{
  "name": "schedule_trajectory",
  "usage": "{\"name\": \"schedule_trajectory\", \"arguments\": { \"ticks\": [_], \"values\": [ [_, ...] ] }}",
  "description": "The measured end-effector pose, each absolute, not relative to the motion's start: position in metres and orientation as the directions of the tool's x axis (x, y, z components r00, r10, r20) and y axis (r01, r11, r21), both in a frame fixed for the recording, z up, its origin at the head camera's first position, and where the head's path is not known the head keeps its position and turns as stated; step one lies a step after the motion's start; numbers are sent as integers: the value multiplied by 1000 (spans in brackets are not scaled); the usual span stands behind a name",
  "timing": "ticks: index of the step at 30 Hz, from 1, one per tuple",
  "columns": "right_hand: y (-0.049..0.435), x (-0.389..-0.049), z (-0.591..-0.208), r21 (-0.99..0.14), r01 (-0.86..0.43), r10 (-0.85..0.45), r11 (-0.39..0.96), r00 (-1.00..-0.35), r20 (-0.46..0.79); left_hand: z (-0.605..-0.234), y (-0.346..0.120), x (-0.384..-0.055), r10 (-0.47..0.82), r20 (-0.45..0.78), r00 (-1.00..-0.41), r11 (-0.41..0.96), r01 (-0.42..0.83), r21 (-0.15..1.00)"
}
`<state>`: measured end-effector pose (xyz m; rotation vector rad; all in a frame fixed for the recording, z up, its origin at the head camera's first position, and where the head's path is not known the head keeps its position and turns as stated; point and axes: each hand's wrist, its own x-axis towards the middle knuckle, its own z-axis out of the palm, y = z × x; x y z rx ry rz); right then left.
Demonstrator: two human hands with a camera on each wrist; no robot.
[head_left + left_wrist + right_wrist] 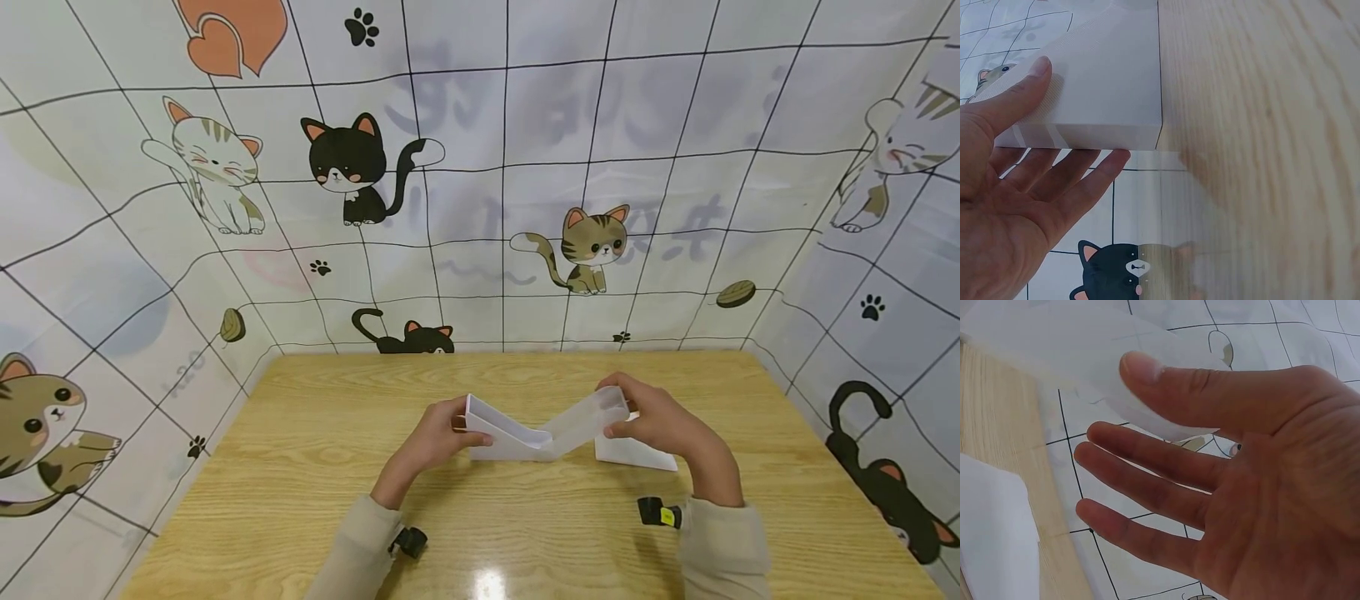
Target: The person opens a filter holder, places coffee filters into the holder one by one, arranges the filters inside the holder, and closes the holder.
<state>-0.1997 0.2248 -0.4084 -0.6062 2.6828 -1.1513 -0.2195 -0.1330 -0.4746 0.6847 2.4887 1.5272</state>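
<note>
In the head view a white open-topped holder (510,448) with a sloping rim stands on the wooden table. My left hand (438,435) grips its left end, thumb on the near side and fingers behind. The left wrist view shows the thumb lying across the holder's smooth white face (1104,75), fingertips along its edge. From the holder's right end a translucent plastic cover (588,425) slants up. My right hand (660,417) holds the cover's raised end between thumb and fingers. In the right wrist view the thumb overlaps the cloudy plastic cover (1085,344), three fingers extended below.
A flat white piece (637,454) lies on the table (337,400) beneath the right hand, partly hidden by it. Cloth with printed cats and grid lines (480,183) hangs behind the table and along both sides. Black wrist cameras (411,542) sit at both cuffs.
</note>
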Motion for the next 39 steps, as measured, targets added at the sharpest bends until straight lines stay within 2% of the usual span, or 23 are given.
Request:
{"name": "schedule_trajectory", "arguments": {
  "ticks": [11,19,22,33,39],
  "values": [
    [240,-201,-420,-738,-212,-371,641,-927,-56,-474,-133,-220,451,101,-887,387,297,873],
    [260,-207,-437,-649,-126,-211,751,-976,-54,-474,-133,-222,456,107,-883,383,303,872],
    [267,-211,-444,-632,-49,-140,773,-986,-94,-474,-133,-222,456,108,-883,380,303,874],
    [286,-215,-464,-582,206,39,787,-958,-285,-477,-133,-221,447,117,-887,364,300,882],
    [291,-214,-473,-614,238,40,753,-947,-318,-479,-134,-221,444,117,-888,381,306,872]
  ]
}}
